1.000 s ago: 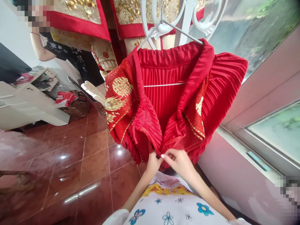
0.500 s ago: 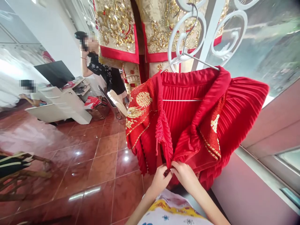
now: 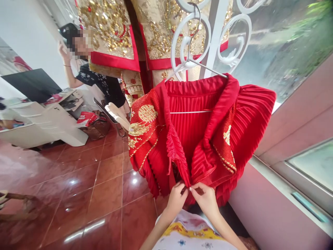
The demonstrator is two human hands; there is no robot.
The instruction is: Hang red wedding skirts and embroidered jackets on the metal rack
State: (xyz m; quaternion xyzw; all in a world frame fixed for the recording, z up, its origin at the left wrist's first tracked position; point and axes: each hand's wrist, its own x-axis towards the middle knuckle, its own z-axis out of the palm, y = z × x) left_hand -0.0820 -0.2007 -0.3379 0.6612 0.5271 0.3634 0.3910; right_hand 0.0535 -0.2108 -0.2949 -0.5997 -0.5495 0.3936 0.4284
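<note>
A red pleated garment (image 3: 188,139) with gold embroidery and beaded trim hangs open at the front from a wire hanger (image 3: 209,68). Low on its front, my left hand (image 3: 177,198) pinches one edge of the cloth between thumb and fingers. My right hand (image 3: 205,198) is closed on the opposite edge, fingertips almost touching those of the left. A tiny pale spot shows between the fingertips; whether it is a fastener or a nail I cannot tell. The lower part of the garment is partly hidden behind my hands.
White metal scrollwork (image 3: 191,38) stands behind the hanger, beside a window. Cream garments with gold sequins (image 3: 109,31) hang behind. A person (image 3: 101,83) in a dark flowered top stands at the left, near a desk (image 3: 61,121) with a monitor (image 3: 32,85). A ledge (image 3: 249,205) runs along the right.
The view has turned a little to the right, so the room shifts left. Both hands stay at the garment's front edges; the right hand's fingers have moved slightly, opening a gap below its thumb.
</note>
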